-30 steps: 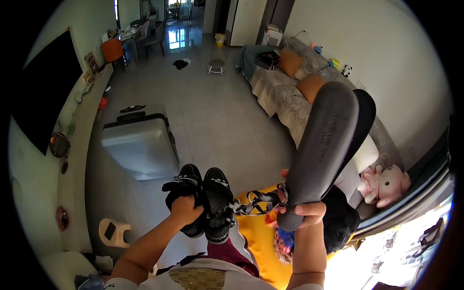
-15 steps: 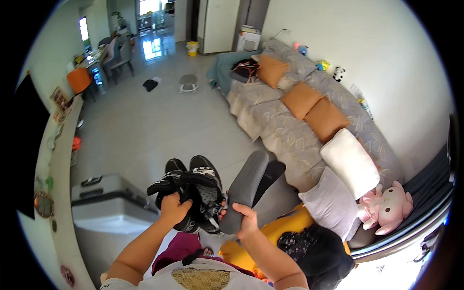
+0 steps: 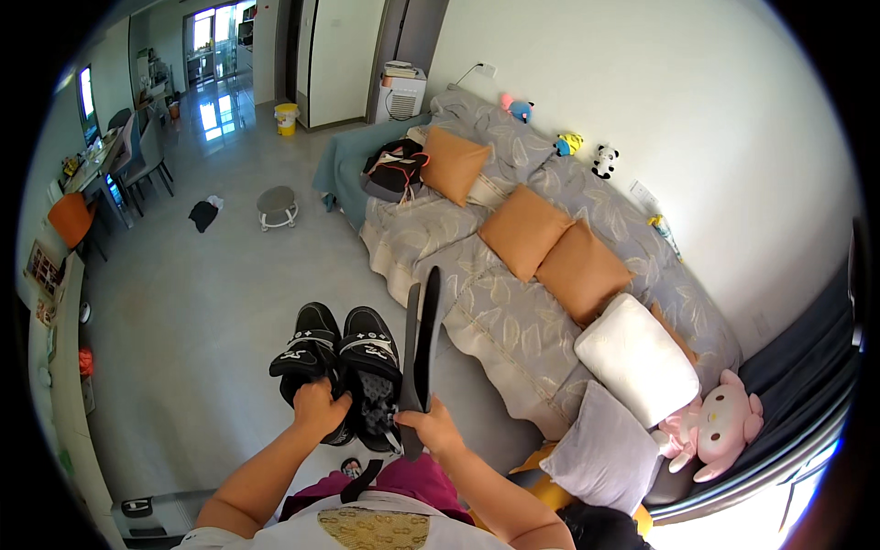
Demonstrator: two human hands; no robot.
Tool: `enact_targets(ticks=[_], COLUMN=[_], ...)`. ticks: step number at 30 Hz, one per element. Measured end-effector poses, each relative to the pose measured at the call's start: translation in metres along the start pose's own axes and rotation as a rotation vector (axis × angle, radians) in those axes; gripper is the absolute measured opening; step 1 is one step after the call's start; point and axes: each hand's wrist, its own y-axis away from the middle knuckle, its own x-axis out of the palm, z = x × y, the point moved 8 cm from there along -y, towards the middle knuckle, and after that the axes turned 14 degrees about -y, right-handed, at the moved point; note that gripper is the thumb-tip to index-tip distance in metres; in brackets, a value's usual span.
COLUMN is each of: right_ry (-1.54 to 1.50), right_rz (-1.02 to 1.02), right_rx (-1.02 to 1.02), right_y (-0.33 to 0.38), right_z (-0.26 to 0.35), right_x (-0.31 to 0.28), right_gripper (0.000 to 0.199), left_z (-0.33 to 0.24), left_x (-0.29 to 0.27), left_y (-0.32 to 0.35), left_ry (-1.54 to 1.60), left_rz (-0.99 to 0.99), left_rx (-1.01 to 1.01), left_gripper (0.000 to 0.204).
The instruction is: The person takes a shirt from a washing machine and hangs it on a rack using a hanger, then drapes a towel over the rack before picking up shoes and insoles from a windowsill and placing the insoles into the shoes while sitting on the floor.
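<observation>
A pair of black sneakers point(image 3: 368, 346) with white markings hangs in front of me, side by side with their toes pointing away. My left hand point(image 3: 321, 410) is closed at the opening of the left sneaker, its fingers partly hidden inside. In my right hand point(image 3: 434, 427) are two flat, shoe-shaped dark-grey pieces point(image 3: 425, 344), upright and nearly edge-on; whether they are slippers or insoles I cannot tell. My right fingertips also lie close beside the heel of the right sneaker, and contact there is unclear.
A sofa point(image 3: 449, 261) with cushions and plush toys runs along the right. At lower left stands a grey suitcase point(image 3: 165, 515). Farther off are a low stool point(image 3: 277, 203), dark cloth point(image 3: 203, 215) on the floor and a yellow bucket point(image 3: 286, 119). A long low cabinet point(image 3: 66, 367) lines the left wall.
My view has swung to the right. The sneakers have turned from bunched together to side by side. The flat grey pieces have tipped from face-on to nearly edge-on and upright.
</observation>
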Motion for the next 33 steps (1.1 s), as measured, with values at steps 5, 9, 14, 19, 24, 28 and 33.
enact_targets(ticks=[5,9,14,19,24,28,33], right_ry=[0.511,0.647,0.737,0.798,0.963,0.904,0.898], right_rz=[0.007,0.238,0.496,0.77,0.947,1.157,1.41], right_rx=[-0.176,-0.194,-0.109,-0.084,-0.001,-0.017,-0.143], right_y=[-0.117,-0.229,-0.332,-0.357,-0.361,-0.339,-0.317], right_z=[0.043,0.053,0.067,0.075,0.056,0.03,-0.025], right_x=[0.0,0.016,0.03,0.048,0.047,0.04,0.024], right_gripper=[0.058,0.073,0.077,0.078,0.081,0.084,0.092], left_z=[0.0,0.018,0.017,0.002,-0.014,-0.049,-0.106], left_x=[0.025,0.061,0.093,0.096,0.121,0.142,0.177], left_y=[-0.095,-0.151,-0.185,-0.172,-0.132,-0.08,-0.014], left_ry=[-0.043,-0.119,-0.151,-0.141,-0.125,-0.022,0.034], left_rz=[-0.056,-0.136,-0.115,-0.072,0.059,-0.033,-0.203], left_rx=[-0.098,-0.281,-0.641,-0.928,-1.207,-1.387,-1.63], left_gripper=[0.027,0.027,0.026,0.029,0.038,0.038,0.04])
